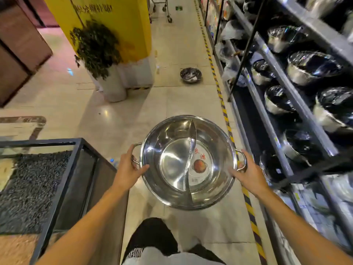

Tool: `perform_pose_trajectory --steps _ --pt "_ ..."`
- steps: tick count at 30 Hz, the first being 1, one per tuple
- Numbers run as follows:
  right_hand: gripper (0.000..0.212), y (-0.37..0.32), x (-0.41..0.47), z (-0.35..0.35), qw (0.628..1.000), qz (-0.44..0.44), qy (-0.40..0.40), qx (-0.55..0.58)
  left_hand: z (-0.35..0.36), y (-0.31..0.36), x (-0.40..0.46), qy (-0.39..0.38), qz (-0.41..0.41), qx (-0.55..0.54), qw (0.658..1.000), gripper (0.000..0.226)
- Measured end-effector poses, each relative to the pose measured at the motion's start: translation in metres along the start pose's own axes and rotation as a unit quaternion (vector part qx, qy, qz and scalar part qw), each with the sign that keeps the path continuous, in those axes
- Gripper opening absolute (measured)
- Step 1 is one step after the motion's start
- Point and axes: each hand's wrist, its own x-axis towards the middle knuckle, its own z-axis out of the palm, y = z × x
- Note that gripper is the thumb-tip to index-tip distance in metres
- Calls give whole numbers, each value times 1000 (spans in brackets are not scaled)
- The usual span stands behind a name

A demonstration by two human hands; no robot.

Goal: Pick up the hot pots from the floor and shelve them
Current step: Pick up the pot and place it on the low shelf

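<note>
I hold a wide steel hot pot (177, 161) with a curved divider and a round label inside, lifted above the floor in front of me. My left hand (129, 167) grips its left handle and rim. My right hand (246, 173) grips the right handle. A second steel hot pot (191, 75) sits on the tiled floor farther down the aisle. On the right stands a dark metal shelf rack (298, 104) with several wrapped steel pots on its tiers.
A black-framed display stand (63, 180) with a dark mat stands at my left. A yellow pillar (118, 25) with a potted plant (95, 48) rises ahead left. Yellow-black hazard tape (225, 115) runs along the rack's foot. A trolley (162, 8) stands far down the aisle.
</note>
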Motion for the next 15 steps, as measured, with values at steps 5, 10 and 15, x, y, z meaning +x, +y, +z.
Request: perform_pose_trajectory --steps 5,10,15 --pt "71 -39 104 15 1000 22 10 -17 18 -8 144 -29 27 -3 999 87" --pt "63 -69 186 31 996 70 48 28 30 -5 290 -99 49 -2 994 87" --pt "72 -81 253 34 985 114 119 60 59 24 422 -167 85 25 982 89"
